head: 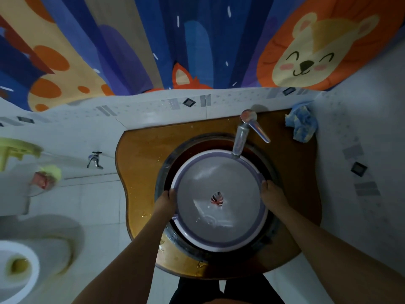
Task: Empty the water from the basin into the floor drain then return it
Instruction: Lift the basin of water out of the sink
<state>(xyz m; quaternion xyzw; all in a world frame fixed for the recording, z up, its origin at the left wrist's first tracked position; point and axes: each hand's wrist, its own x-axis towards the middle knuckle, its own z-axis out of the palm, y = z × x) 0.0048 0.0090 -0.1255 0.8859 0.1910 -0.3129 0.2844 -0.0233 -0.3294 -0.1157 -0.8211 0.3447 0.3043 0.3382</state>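
Both hands grip a round basin: left hand [167, 199] and right hand [271, 193] pinch opposite sides of its rim. The basin [219, 200] sits in the sink [270, 170] under the tap [241, 137], on an amber surface [142, 154].

Both bare forearms reach forward and down from the bottom of the view, angled slightly toward each other. The left hand [167, 201] is curled closed, fingers wrapped over the left rim of the round lilac plastic basin [219, 200]. The right hand [271, 194] grips the opposite rim, fingers hooked over the edge, knuckles up. Wrists look fairly straight.
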